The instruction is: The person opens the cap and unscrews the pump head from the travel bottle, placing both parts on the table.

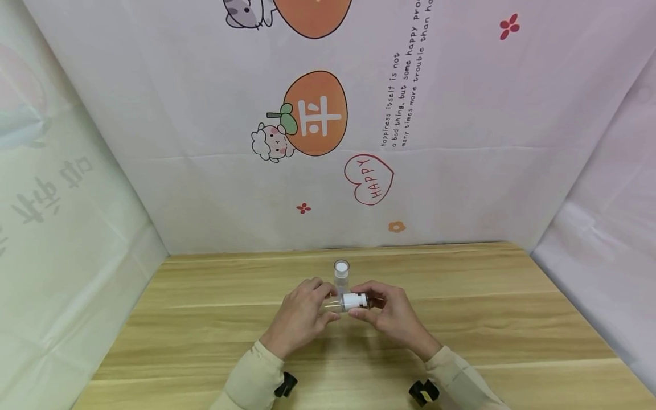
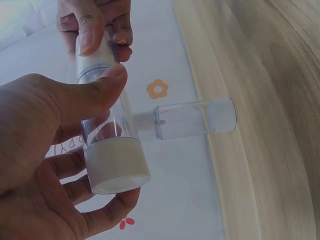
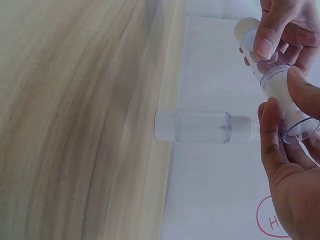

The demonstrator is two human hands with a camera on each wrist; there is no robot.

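A clear plastic pump bottle with a white base and white collar (image 1: 353, 300) lies sideways between my two hands, held above the table. My left hand (image 1: 302, 313) grips its clear body, thumb on one side and fingers around the other; the white base (image 2: 117, 165) shows below that thumb in the left wrist view. My right hand (image 1: 394, 316) holds the other end, around the white collar and clear cap (image 3: 299, 129). A second, similar bottle (image 1: 341, 277) stands upright just beyond the held one, apart from both hands in the wrist views.
The wood-grain table (image 1: 230, 307) runs back to a white printed cloth (image 1: 230, 199). More white cloth (image 1: 77, 228) hangs along the left side, and another sheet (image 1: 605, 228) along the right.
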